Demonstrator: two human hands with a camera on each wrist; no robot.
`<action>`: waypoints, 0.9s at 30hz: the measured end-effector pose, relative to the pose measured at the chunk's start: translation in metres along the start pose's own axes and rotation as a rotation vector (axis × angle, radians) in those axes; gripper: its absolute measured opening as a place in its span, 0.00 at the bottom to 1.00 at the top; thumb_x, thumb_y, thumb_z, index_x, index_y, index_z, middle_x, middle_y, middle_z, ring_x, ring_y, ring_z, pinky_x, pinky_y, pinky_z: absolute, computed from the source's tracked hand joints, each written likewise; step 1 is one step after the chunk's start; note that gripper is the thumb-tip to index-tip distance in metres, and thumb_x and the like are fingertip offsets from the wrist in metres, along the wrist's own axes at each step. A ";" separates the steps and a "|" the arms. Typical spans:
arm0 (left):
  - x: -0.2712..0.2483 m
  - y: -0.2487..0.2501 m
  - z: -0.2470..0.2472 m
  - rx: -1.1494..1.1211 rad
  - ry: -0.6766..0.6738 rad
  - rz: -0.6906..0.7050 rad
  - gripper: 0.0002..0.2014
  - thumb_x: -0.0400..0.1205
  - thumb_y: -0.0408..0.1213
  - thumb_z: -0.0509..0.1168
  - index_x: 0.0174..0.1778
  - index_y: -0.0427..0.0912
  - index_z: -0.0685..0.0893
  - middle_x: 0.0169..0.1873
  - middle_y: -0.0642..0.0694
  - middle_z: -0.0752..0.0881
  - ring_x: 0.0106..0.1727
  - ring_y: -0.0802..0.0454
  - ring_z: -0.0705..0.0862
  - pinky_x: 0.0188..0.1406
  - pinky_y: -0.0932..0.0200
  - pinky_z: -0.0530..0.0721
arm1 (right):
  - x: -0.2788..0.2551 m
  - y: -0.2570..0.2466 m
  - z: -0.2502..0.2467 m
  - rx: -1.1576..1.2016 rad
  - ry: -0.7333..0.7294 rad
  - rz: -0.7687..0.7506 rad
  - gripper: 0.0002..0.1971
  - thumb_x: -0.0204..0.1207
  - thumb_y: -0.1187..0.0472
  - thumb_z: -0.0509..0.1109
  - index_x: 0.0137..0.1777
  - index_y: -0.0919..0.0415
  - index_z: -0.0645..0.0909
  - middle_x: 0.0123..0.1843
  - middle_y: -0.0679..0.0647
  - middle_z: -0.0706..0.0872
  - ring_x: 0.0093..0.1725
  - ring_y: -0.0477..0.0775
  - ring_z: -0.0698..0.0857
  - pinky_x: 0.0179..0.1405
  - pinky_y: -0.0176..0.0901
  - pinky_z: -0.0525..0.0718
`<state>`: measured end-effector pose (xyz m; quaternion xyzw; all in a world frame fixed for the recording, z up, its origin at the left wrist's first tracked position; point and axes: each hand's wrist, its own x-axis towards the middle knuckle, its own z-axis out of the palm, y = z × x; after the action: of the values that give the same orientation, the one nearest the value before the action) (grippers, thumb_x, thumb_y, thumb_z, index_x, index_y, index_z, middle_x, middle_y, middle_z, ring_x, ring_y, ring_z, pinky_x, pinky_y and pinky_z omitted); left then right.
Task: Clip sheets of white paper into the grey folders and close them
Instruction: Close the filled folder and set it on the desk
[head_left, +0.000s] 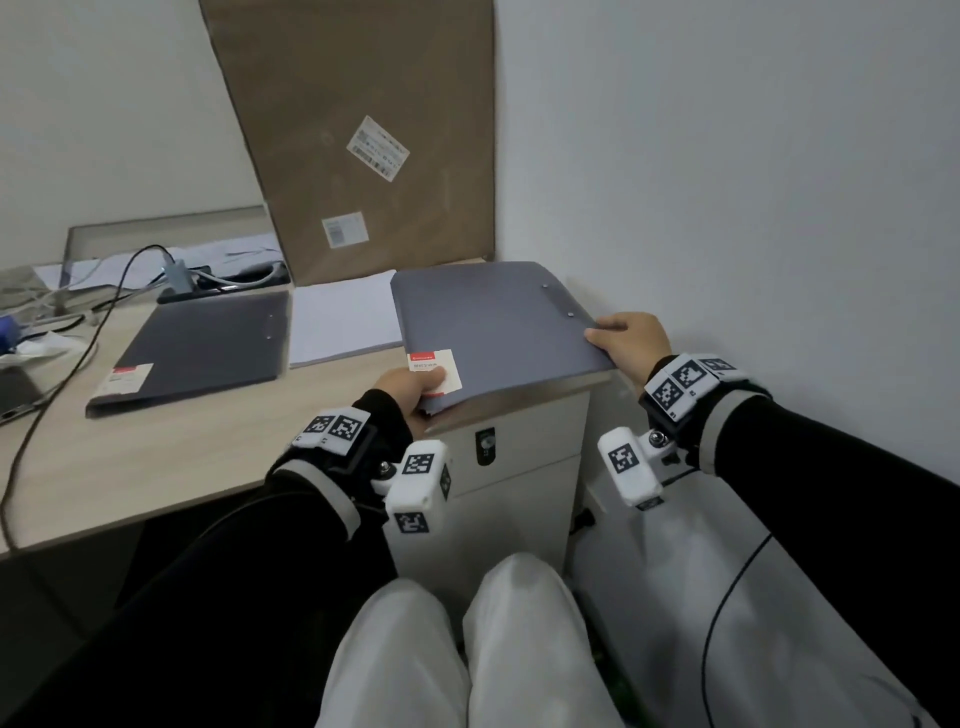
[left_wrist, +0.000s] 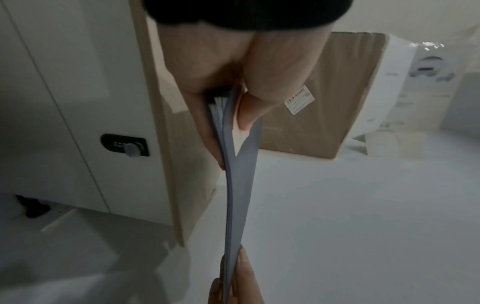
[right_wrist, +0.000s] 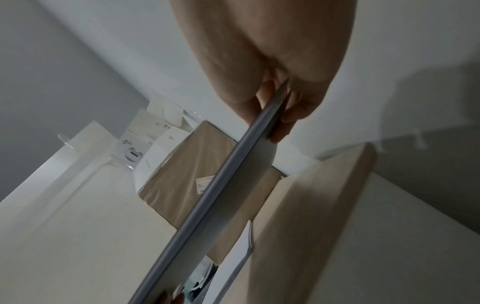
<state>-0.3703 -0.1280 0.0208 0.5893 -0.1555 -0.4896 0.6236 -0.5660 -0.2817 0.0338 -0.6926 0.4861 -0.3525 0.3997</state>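
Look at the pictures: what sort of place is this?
Probably an office: a wooden desk holding grey folders and white paper, and a lockable drawer cabinet beneath.

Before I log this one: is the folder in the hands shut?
Shut: the folder's cover lies flat over the sheets, both hands pinching its near edge.

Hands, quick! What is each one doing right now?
Left hand: grips the near left corner of the grey folder, thumb on its label.
Right hand: grips the same folder's near right corner.
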 end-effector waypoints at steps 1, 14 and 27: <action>0.007 0.005 0.000 -0.014 0.009 -0.025 0.08 0.85 0.31 0.56 0.45 0.34 0.80 0.28 0.39 0.90 0.26 0.45 0.88 0.35 0.50 0.82 | 0.006 -0.005 0.003 -0.041 0.039 -0.012 0.16 0.75 0.63 0.70 0.61 0.69 0.84 0.56 0.58 0.88 0.58 0.56 0.84 0.63 0.43 0.79; 0.160 0.062 0.026 0.095 0.127 -0.098 0.06 0.84 0.32 0.61 0.43 0.34 0.79 0.20 0.39 0.86 0.26 0.45 0.84 0.28 0.54 0.80 | 0.133 -0.025 0.079 -0.592 -0.408 -0.061 0.30 0.81 0.49 0.63 0.80 0.59 0.65 0.81 0.56 0.69 0.80 0.57 0.68 0.77 0.45 0.65; 0.246 0.062 0.027 1.156 0.254 0.045 0.36 0.74 0.48 0.69 0.76 0.37 0.68 0.72 0.37 0.73 0.74 0.39 0.73 0.75 0.53 0.71 | 0.184 -0.016 0.138 -0.848 -0.623 -0.005 0.31 0.82 0.50 0.62 0.80 0.65 0.62 0.82 0.62 0.66 0.80 0.61 0.66 0.78 0.47 0.66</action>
<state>-0.2487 -0.3497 -0.0112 0.8839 -0.3335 -0.2379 0.2255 -0.3877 -0.4247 0.0072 -0.8667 0.4425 0.0966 0.2091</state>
